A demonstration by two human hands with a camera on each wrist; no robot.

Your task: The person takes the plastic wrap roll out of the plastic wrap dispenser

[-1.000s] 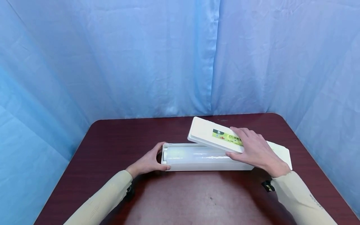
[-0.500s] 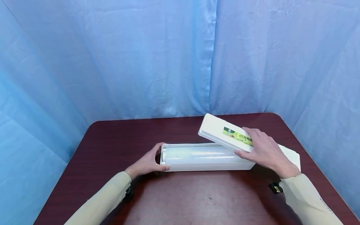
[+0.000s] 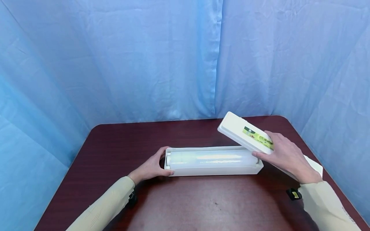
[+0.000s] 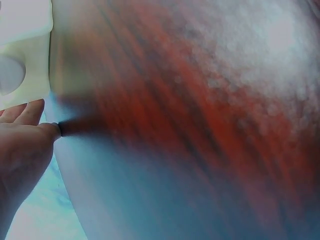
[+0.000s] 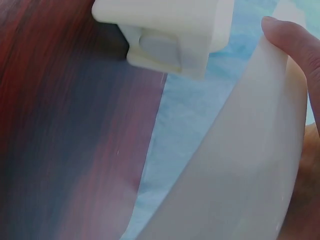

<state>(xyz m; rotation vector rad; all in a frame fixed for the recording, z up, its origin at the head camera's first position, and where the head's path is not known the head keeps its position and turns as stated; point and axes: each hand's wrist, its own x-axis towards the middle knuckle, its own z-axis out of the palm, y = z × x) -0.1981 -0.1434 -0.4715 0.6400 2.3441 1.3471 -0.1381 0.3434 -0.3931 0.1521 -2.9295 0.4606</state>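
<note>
A long white cling film box (image 3: 214, 171) lies on the table with its top off. Inside it, a roll of clear cling film (image 3: 214, 158) runs from end to end. My left hand (image 3: 150, 166) grips the box's left end, thumb on the front wall and fingers behind. The left wrist view catches that hand at the box's end (image 4: 35, 70). At the right, my right hand (image 3: 289, 157) holds the white lid (image 3: 235, 126) by its long edges. The lid, bearing a green and yellow label, is tilted and its lower edge overlaps the box's right end in the head view.
The dark red-brown table (image 3: 214, 205) has rounded far corners. Behind and beside it hang blue curtains (image 3: 162, 64). A small dark object with a yellow patch (image 3: 294, 194) shows by the right sleeve.
My right hand has moved right with the lid, which is now more steeply angled and uncovers the right end of the roll. The left hand and box have barely shifted.
</note>
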